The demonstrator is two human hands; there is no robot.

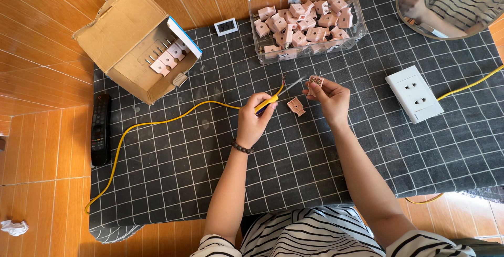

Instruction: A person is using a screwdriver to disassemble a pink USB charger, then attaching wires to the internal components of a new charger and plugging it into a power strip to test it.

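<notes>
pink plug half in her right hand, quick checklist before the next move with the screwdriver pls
1. Plug half gripped: ok, pinched in the right hand fingertips, lifted off the mat.
2. Screwdriver held: ok, left hand is closed round the yellow handle.
3. Tip seated on a screw: cannot tell, the tip points at the plug half but the contact is too small to see.
4. Matching pink cover: ok, lying on the checked mat between the hands.
5. Yellow cable: ok, runs loose across the mat to the left hand.
6. Wire ends in the terminals: cannot tell.
</notes>
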